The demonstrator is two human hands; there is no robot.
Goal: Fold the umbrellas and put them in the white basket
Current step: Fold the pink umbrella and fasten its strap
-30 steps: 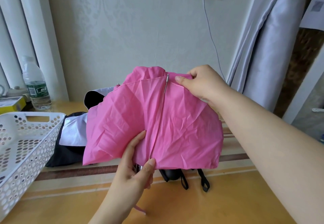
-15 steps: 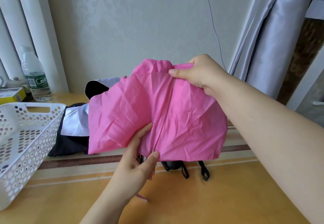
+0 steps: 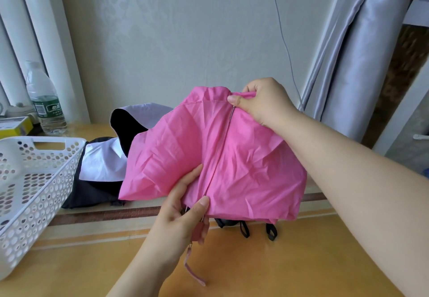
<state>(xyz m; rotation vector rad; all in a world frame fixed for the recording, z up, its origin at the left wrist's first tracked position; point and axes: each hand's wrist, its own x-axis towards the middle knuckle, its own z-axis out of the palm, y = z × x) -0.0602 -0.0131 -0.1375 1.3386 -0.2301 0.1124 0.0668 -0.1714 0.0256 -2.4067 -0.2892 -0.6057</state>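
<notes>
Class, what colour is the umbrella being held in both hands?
Pink umbrella, seen best in the head view.

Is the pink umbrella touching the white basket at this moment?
Apart. The head view shows the pink umbrella held up in both hands, with black and white cloth lying between it and the white basket.

two umbrellas: one pink umbrella point(image 3: 209, 157) held above the tabletop point(image 3: 255, 268), one black-and-white umbrella point(image 3: 102, 164) lying toward the far edge. one white basket point(image 3: 34, 180) at the left edge. one water bottle point(image 3: 45, 103) and one yellow box point(image 3: 14, 126) at the far left corner. two hands: left hand point(image 3: 181, 220), right hand point(image 3: 264, 101).
</notes>
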